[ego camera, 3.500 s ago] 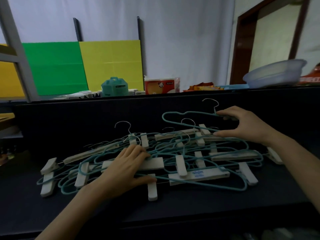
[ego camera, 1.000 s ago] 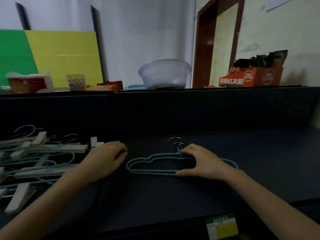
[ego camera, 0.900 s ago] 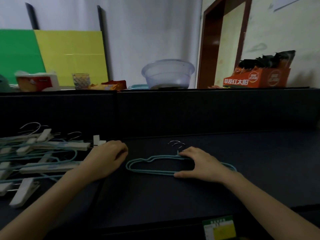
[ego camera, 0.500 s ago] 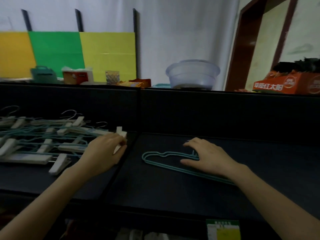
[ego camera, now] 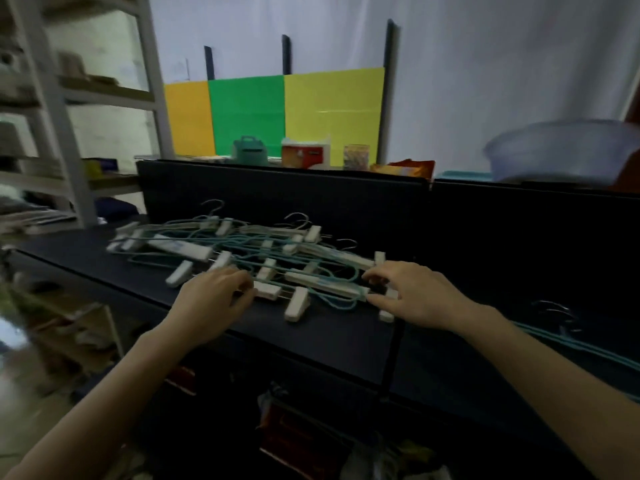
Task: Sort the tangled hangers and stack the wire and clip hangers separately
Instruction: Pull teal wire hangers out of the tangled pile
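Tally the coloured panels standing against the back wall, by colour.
Orange panel: 1
Green panel: 1
Yellow panel: 1
Total: 3
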Action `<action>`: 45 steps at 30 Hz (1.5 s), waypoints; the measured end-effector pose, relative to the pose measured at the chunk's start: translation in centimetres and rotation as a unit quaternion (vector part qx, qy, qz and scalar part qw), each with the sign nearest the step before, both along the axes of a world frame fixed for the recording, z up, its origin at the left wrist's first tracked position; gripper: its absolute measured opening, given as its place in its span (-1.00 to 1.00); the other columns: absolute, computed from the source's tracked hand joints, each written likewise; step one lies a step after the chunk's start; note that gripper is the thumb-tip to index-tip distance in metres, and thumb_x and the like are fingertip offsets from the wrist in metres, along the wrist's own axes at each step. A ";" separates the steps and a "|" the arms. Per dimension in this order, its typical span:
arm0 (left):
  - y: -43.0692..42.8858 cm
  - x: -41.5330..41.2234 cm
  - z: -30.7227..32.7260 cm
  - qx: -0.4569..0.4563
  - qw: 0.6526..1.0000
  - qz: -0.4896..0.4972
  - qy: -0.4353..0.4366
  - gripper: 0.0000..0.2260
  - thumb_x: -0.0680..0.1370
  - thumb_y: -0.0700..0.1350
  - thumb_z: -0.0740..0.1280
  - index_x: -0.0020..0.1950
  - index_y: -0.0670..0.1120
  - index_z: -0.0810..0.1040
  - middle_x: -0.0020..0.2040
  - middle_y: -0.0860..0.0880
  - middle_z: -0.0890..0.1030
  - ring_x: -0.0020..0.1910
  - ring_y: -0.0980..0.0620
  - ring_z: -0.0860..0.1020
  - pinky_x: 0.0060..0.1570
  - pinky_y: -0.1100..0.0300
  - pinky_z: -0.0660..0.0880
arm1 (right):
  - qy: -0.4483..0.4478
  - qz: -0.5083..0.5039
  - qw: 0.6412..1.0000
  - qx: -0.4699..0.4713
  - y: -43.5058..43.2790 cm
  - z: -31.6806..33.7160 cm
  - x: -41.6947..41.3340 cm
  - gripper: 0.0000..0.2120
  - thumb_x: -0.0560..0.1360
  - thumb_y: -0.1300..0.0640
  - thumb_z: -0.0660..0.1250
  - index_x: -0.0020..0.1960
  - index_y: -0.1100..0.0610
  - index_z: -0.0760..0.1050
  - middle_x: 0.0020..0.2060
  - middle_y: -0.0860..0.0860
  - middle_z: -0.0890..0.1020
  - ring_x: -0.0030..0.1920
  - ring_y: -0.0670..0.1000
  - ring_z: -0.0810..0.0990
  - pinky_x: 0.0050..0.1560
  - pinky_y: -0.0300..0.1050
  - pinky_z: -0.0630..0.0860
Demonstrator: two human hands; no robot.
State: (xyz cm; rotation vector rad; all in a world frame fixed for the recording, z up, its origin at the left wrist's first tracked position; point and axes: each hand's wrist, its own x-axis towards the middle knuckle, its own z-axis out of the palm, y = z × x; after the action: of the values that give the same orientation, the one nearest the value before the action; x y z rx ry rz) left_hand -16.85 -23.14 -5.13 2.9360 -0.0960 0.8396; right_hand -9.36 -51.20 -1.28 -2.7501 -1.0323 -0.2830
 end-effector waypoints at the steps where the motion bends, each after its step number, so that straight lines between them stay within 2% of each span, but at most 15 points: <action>1: 1.7 -0.3 0.0 0.002 1.000 0.004 0.001 -0.79 0.58 0.02 0.17 0.07 -0.02 0.53 0.04 0.04 0.57 -0.03 0.05 0.50 -0.19 0.23 0.37 | 0.003 0.001 1.000 -0.001 1.7 0.0 0.0 -0.60 0.53 -0.10 0.23 0.34 -0.03 0.37 0.25 -0.08 0.50 0.21 -0.04 0.49 0.15 -0.08 0.48; 7: 10.5 -1.9 0.2 0.023 1.000 0.010 -0.002 -0.77 0.58 0.04 0.15 0.08 -0.01 0.52 -0.01 0.04 0.56 0.03 0.05 0.48 -0.17 0.24 0.31 | 0.023 0.000 1.000 0.010 11.0 0.1 0.3 -0.59 0.54 -0.11 0.22 0.35 -0.02 0.35 0.28 -0.07 0.48 0.24 -0.05 0.46 0.22 -0.10 0.44; 13: 18.0 -2.5 -0.2 0.006 1.000 0.015 0.007 -0.78 0.57 0.04 0.17 0.10 -0.01 0.52 0.04 0.05 0.57 0.07 0.06 0.48 -0.08 0.23 0.39 | 0.022 -0.007 1.000 0.006 18.7 0.0 1.0 -0.57 0.56 -0.11 0.20 0.38 0.00 0.32 0.30 -0.05 0.46 0.24 -0.03 0.46 0.22 -0.09 0.44; 18: 22.3 -1.5 0.0 -0.013 1.000 0.014 -0.016 -0.78 0.57 0.01 0.19 0.11 -0.03 0.53 0.07 0.04 0.56 0.10 0.05 0.47 -0.13 0.25 0.32 | 0.025 -0.002 1.000 0.002 23.8 0.8 2.7 -0.57 0.56 -0.08 0.21 0.38 0.03 0.32 0.31 -0.03 0.45 0.27 -0.01 0.44 0.26 -0.06 0.41; 22: 25.5 0.1 0.0 -0.029 0.999 0.004 -0.032 -0.82 0.56 -0.01 0.22 0.07 -0.02 0.54 0.03 0.06 0.55 0.07 0.05 0.48 -0.16 0.23 0.34 | 0.026 -0.009 1.000 0.000 27.2 1.0 5.1 -0.54 0.54 -0.10 0.23 0.39 0.04 0.32 0.32 -0.02 0.43 0.28 0.01 0.42 0.26 -0.04 0.41; 26: 28.1 2.6 0.5 -0.021 0.999 -0.003 -0.039 -0.82 0.55 -0.01 0.23 0.08 -0.02 0.54 0.03 0.05 0.54 0.05 0.04 0.48 -0.17 0.20 0.37 | 0.023 -0.025 0.999 -0.022 30.3 0.8 8.1 -0.42 0.51 -0.18 0.24 0.43 0.04 0.25 0.36 0.00 0.36 0.32 0.04 0.36 0.28 0.04 0.40; 29: 30.2 5.2 0.9 -0.014 0.999 -0.013 -0.051 -0.81 0.55 0.01 0.22 0.09 -0.02 0.54 0.03 0.05 0.54 0.03 0.05 0.47 -0.19 0.22 0.33 | 0.022 -0.034 0.998 -0.056 32.4 0.8 10.6 -0.29 0.47 -0.25 0.25 0.48 0.05 0.13 0.45 0.00 0.24 0.41 0.05 0.24 0.34 0.04 0.34; 34: 33.3 9.2 1.4 -0.022 0.999 -0.029 -0.034 -0.78 0.55 0.03 0.21 0.13 -0.02 0.50 0.01 0.10 0.49 0.02 0.11 0.43 -0.17 0.23 0.32 | 0.074 -0.041 0.992 -0.095 34.7 0.8 13.7 -0.07 0.35 -0.37 0.29 0.52 0.02 0.01 0.52 -0.01 0.10 0.49 0.05 0.12 0.45 0.03 0.20; 39: 35.3 11.8 1.7 -0.059 0.997 -0.055 -0.021 -0.75 0.55 0.07 0.17 0.13 0.00 0.49 -0.04 0.16 0.43 -0.04 0.18 0.40 -0.08 0.19 0.42 | 0.065 -0.040 0.993 -0.088 35.4 1.1 14.8 -0.07 0.28 -0.39 0.34 0.49 0.01 0.11 0.46 -0.03 0.24 0.42 0.04 0.26 0.39 0.02 0.30; 43: 36.8 13.2 1.9 -0.081 0.994 -0.066 -0.015 -0.76 0.56 0.05 0.16 0.10 -0.01 0.51 -0.04 0.12 0.48 -0.05 0.13 0.44 -0.07 0.14 0.44 | 0.076 -0.035 0.996 0.017 35.2 1.9 14.7 -0.13 0.26 -0.31 0.42 0.43 0.04 0.24 0.29 -0.05 0.41 0.18 -0.08 0.42 0.25 -0.14 0.41; 45: 37.5 13.8 1.9 -0.092 0.993 -0.077 -0.016 -0.76 0.56 0.03 0.16 0.09 -0.03 0.52 -0.04 0.09 0.50 -0.07 0.11 0.45 -0.08 0.13 0.44 | 0.060 -0.037 0.996 0.046 35.1 2.7 14.4 -0.16 0.26 -0.30 0.42 0.42 0.03 0.27 0.25 -0.06 0.44 0.16 -0.10 0.43 0.24 -0.12 0.42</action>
State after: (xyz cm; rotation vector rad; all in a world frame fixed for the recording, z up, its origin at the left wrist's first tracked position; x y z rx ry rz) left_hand -3.09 14.33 -3.19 2.7041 -0.2299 0.8256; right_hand 5.04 -16.11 1.43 -2.6887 -0.8663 -0.1696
